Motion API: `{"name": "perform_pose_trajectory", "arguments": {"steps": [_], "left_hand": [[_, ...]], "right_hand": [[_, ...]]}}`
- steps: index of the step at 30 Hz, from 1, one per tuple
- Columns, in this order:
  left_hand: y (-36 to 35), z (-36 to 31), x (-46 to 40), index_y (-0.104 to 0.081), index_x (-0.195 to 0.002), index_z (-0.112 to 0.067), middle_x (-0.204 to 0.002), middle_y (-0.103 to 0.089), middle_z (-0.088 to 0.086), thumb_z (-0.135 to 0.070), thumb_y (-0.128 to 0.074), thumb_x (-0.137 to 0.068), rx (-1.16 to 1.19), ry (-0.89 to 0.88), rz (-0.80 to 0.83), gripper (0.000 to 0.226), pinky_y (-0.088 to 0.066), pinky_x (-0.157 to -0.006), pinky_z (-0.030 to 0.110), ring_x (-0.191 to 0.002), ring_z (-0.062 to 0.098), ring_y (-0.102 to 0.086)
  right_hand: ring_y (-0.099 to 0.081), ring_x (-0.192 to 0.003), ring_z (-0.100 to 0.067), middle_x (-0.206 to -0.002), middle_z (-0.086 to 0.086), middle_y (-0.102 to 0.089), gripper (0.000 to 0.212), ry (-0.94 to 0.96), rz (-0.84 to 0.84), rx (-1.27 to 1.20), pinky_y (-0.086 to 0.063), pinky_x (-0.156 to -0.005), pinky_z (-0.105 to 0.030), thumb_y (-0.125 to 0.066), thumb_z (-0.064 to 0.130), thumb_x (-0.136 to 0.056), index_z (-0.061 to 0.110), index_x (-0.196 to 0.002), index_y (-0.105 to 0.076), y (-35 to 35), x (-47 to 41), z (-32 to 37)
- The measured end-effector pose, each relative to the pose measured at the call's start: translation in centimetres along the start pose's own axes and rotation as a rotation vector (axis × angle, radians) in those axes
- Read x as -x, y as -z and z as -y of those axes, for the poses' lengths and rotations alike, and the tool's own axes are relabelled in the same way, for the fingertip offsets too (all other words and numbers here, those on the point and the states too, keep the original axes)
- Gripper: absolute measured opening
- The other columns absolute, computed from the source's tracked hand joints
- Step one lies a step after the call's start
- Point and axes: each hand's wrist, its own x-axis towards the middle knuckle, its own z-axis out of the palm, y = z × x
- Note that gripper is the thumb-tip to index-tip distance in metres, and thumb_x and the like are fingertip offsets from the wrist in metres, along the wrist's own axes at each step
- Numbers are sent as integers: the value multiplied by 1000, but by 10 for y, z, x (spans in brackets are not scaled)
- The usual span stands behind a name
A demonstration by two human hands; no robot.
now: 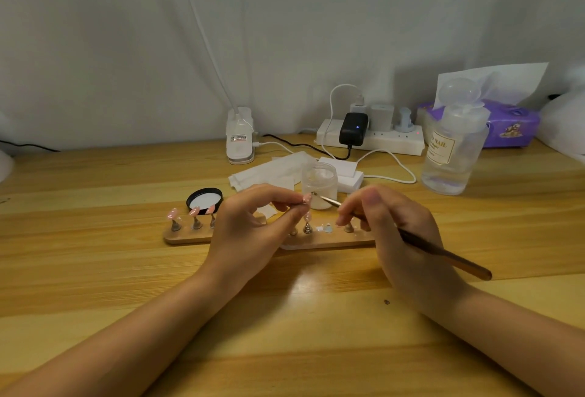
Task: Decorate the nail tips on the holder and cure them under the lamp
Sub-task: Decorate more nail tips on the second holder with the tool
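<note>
At the time of inspection the left hand [253, 222] pinched one pink nail tip [307, 197] between thumb and fingertips, lifted above the wooden holder [186, 237] rather than seated on it. The right hand [389, 225] gripped a slim nail brush [443, 255] pen-fashion, fingers curled round the shaft, its fine metal ferrule and bristle end meeting the edge of the held tip. The step in hand appeared to be painting detail on that tip. In my judgement it called for a steady pinch at the tip's base, wrists braced on the table [95, 270], and short light strokes with little gel, since the glossy curved surface would let excess run. Three further pink tips [193, 210] stood on small metal stands at the holder's left end; other stands stood near its middle and right, partly hidden. Pale smears marked the holder's top [326, 228]. An open translucent jar [319, 181] stood just behind, its black lid [204, 200] beside it. The white clip lamp [239, 135] stood well back, so curing looked not yet begun.
</note>
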Motion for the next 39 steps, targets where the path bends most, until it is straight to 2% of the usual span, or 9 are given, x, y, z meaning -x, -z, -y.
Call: {"name": "perform_pose_trajectory", "arguments": {"steps": [3, 6, 10, 14, 19, 24, 30, 34, 39], "left_hand": [[0, 0, 0, -66, -89, -23, -79, -65, -14, -17, -67, -72, 2, -13, -3, 18, -47, -68, 10, -76, 3, -62], [-1, 0, 0, -67, -90, -19, -79, -67, -10, -16, -68, -72, 10, -12, -14, 18, -49, -68, 13, -74, 6, -63], [-1, 2, 1, -69, -93, -16, -83, -69, -8, -15, -67, -73, 6, -15, -22, 20, -51, -71, 15, -77, 5, -65], [-2, 2, 0, -67, -97, -13, -89, -68, -5, -11, -65, -75, 16, -47, -11, 22, -50, -76, 15, -85, 4, -64], [-2, 2, 0, -67, -101, -7, -87, -70, 1, -10, -64, -78, 24, -52, 34, 24, -49, -71, 16, -81, 5, -64], [-2, 4, 0, -68, -100, -9, -86, -68, 0, -9, -63, -78, 16, -61, 24, 23, -49, -70, 18, -79, 6, -62], [-4, 6, 0, -66, -100, -13, -84, -67, -5, -10, -62, -77, 6, -60, 6, 24, -48, -68, 16, -77, 6, -61], [-4, 6, -1, -67, -98, -13, -83, -67, -4, -12, -63, -77, -2, -65, 17, 22, -48, -68, 17, -75, 4, -61], [-3, 4, 0, -68, -95, -16, -83, -67, -4, -13, -65, -76, -6, -54, 16, 20, -50, -67, 23, -77, 8, -61]], "right_hand": [[-54, -76, 6, -71, 22, -54, 40, 135, 43, 63, -38, -71, -11, -26, 47, -95, 29, -76, -56, -2, 0, 3], [-54, -76, 4, -75, 22, -55, 42, 176, 47, 59, -41, -70, -17, -25, 49, -96, 29, -77, -57, -2, 1, 2], [-57, -73, -2, -73, 14, -62, 39, 99, -49, -8, -44, -68, -24, -26, 56, -92, 37, -77, -56, -1, 1, 1], [-57, -77, -1, -82, 10, -62, 28, 33, -62, -6, -41, -67, -11, -33, 43, -90, 34, -78, -57, 2, 0, 1], [-57, -74, -8, -80, 15, -60, 20, 152, -12, 117, -44, -68, -25, -36, 49, -91, 41, -86, -53, 0, -1, 5], [-58, -73, -9, -83, 17, -62, 18, 163, -2, 97, -45, -67, -26, -38, 48, -91, 42, -89, -55, 1, -3, 7], [-56, -73, 1, -69, 18, -59, 38, 161, -52, 69, -43, -71, -26, -36, 46, -92, 27, -72, -61, 1, 2, 4], [-57, -72, -8, -74, 12, -61, 19, 154, -59, 64, -44, -67, -23, -44, 30, -88, 26, -79, -61, 1, 0, 6], [-57, -73, -11, -79, 15, -61, 11, 195, 8, 88, -45, -65, -25, -48, 29, -88, 32, -86, -59, 0, -3, 7]]}}
